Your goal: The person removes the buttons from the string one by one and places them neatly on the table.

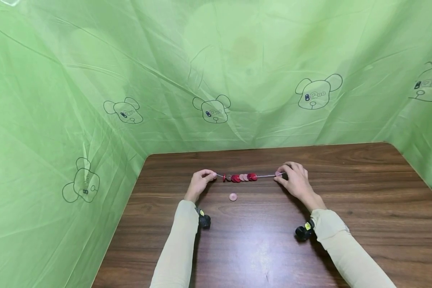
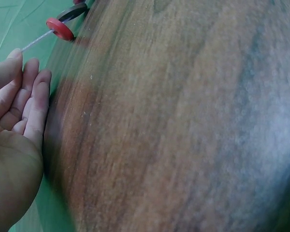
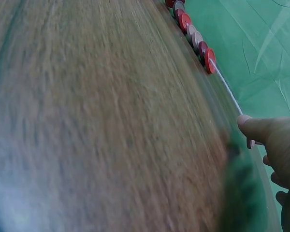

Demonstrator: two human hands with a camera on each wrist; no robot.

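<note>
At nine and three o'clock of the strung buttons (image 1: 235, 178), left grip (image 1: 200, 182) and right grip (image 1: 297, 181) pinch the string (image 1: 265, 176), seemingly stretching it to line the row up.

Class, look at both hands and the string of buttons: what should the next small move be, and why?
The right hand should probably slide the pink button it pinches along the string toward the row of threaded buttons: a bare stretch of string separates them, and the left hand holds the string's other end.
</note>
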